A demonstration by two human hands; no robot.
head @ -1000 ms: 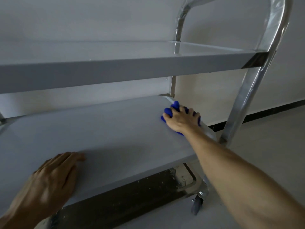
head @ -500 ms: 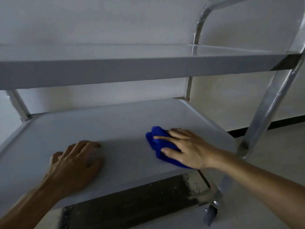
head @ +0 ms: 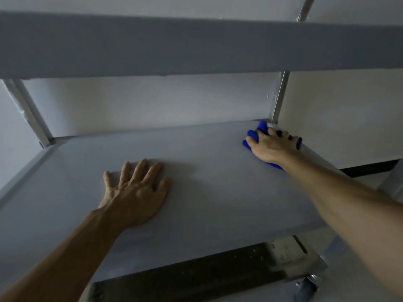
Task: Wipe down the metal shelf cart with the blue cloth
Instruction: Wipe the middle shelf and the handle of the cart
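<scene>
resting flat on the middle shelf [head: 207, 203] of the metal cart [head: 28, 110], the left hand [head: 135, 192] lies palm down with its fingers straight and spread, holding nothing. further right, at the shelf's far right corner beside the upright post [head: 279, 97], the right hand [head: 274, 147] presses the bunched blue cloth [head: 253, 136] onto the surface, fingers curled over it. the top shelf [head: 196, 46] spans above both arms.

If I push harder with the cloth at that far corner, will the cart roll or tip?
Probably it rolls rather than tips: a caster shows under the cart. The left hand lies flat on the middle shelf, likely steadying it. The cloth, bunched under the right hand, looks soft and should give first.
</scene>
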